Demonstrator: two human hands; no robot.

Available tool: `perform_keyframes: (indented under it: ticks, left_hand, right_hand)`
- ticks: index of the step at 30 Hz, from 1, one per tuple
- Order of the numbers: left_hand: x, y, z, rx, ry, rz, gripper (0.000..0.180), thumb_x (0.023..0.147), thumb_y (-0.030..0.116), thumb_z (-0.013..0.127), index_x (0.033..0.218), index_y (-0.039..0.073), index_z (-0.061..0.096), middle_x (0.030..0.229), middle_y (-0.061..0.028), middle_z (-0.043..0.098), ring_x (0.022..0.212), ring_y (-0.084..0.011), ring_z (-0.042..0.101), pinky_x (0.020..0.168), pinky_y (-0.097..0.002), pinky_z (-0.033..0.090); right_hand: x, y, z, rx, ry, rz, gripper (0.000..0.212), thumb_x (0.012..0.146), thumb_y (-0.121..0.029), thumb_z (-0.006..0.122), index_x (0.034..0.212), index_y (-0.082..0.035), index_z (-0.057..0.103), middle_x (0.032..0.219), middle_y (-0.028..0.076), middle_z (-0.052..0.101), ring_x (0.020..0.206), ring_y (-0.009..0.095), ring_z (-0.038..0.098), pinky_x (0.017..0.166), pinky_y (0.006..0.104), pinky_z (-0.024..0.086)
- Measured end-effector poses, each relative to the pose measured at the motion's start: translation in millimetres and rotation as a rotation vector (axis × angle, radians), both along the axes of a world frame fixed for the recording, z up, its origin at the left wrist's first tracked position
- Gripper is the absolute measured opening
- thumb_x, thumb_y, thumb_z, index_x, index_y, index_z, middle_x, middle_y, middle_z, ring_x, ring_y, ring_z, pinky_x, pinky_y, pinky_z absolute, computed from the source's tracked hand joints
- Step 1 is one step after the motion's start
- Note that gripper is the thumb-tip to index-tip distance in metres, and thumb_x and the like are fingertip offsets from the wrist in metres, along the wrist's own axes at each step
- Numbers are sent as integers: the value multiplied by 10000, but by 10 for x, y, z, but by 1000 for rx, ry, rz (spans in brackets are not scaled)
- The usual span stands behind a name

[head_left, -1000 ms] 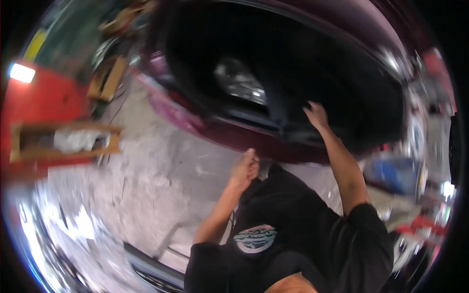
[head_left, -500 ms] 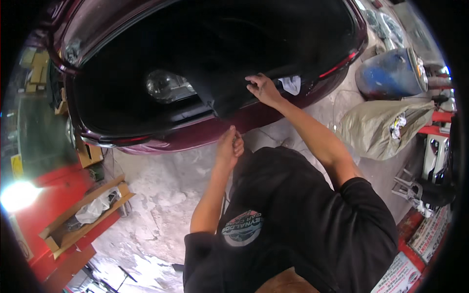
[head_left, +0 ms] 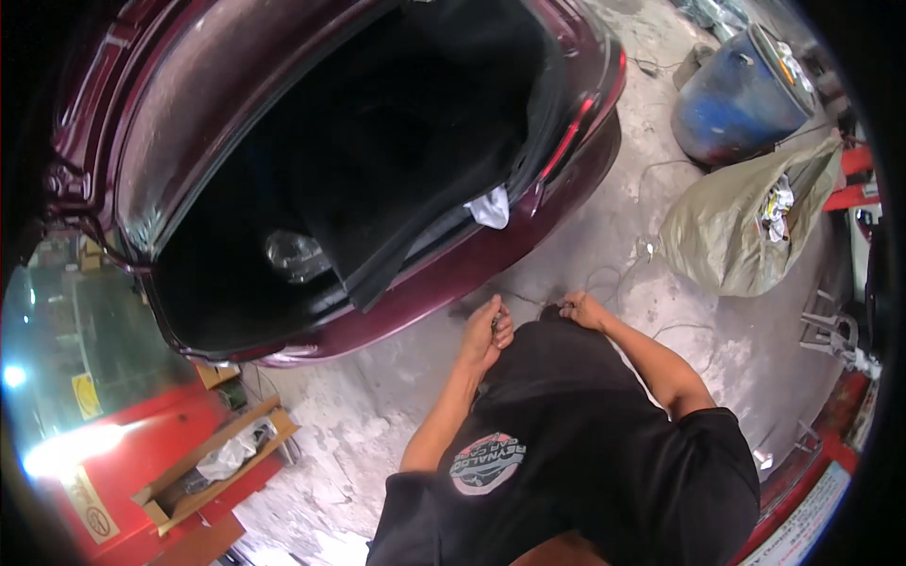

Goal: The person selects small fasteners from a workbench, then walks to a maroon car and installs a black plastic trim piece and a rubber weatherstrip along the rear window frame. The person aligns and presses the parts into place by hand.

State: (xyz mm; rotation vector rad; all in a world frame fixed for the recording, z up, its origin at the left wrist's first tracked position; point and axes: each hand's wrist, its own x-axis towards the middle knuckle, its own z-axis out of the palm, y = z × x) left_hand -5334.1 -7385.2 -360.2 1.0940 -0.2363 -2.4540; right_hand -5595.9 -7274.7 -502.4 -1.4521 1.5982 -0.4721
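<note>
Both my hands are close in front of my body, apart from the maroon car (head_left: 406,316). My left hand (head_left: 487,332) is closed in a fist, thumb on top; a small dark bit shows between its fingers, too small to name. My right hand (head_left: 583,309) has curled fingers beside the dark cloth at my front, and what they hold, if anything, is hidden. Ahead is the car's open trunk, where a black trunk liner (head_left: 377,245) hangs partly over the rear sill. A clear rounded plastic thing (head_left: 297,257) lies inside, and a white cloth (head_left: 490,207) pokes out at the sill.
A blue drum (head_left: 731,99) and a tan sack (head_left: 722,236) with scraps stand on the right. A grey chair (head_left: 830,325) is farther right. At left, a long open cardboard box (head_left: 217,464) sits by a red car (head_left: 142,481). Cables (head_left: 679,330) trail across the concrete floor.
My right hand has come away from the black liner, back toward my body. My left hand stays closed. The view has turned, so the car sits farther left and slants more.
</note>
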Motion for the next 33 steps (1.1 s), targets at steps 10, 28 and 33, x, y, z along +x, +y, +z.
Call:
perform_keyframes:
  ticks: [10,28,33]
  left_hand:
    - [-357,-346,-51,-36,-50,-205,388,993,423,541,759,116,505,618,-14,409,492,-108,362,429,-239,274]
    - [-3940,-1041,303,-272,140,-737,405,1004,434,526,760,112,495,616,26,402,503,-79,343,427,-235,248]
    - [-5268,-1309,551,-307,-12,-630,391,976,451,572,746,146,485,611,44,396,487,-80,352,418,-238,248]
  right_hand:
    - [-541,-368,-435,-79,78,-366,338,826,-235,668,1070,0,684,988,246,676,950,394,646,845,447,507]
    - [-2740,670,-451,187,-436,-1062,204,831,-66,645,985,58,694,695,95,655,493,147,597,444,273,481]
    - [-4209,912,-551,104,-54,-959,207,820,-145,630,867,47,692,723,133,671,573,224,626,558,342,503]
